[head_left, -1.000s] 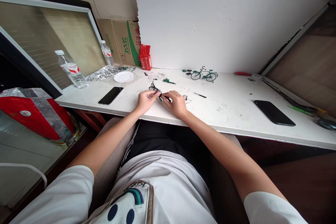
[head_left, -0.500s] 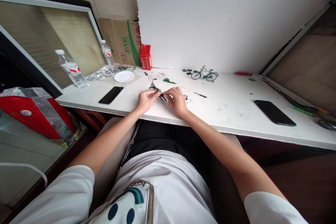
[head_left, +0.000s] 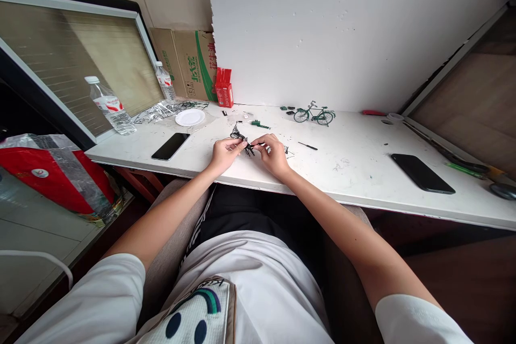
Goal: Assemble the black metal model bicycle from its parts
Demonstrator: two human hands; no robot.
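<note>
My left hand [head_left: 226, 153] pinches a small dark model bicycle [head_left: 237, 133], partly built by its look, just above the white table. Its wheel and handlebar end rises beyond my fingertips, and the rest is partly hidden by them. From the other side, my right hand [head_left: 273, 157] closes thumb and fingers on a thin dark piece [head_left: 259, 144] against the model's near end. Whether that piece is joined to the model I cannot tell. Behind my right fingers lie some small wiry parts [head_left: 287, 150]. A green plastic part [head_left: 260, 124] rests beyond my hands.
A finished-looking green model bicycle [head_left: 314, 114] stands at the back. A thin dark screwdriver-like tool [head_left: 308, 145] lies to the right. Phones lie left [head_left: 171, 146] and right [head_left: 422, 173]. A white plate [head_left: 190, 117], a red box [head_left: 224, 87] and water bottles [head_left: 110, 107] are at the left.
The model has shifted very slightly to the right in my left fingers. My right fingers have bent a little and moved slightly right.
</note>
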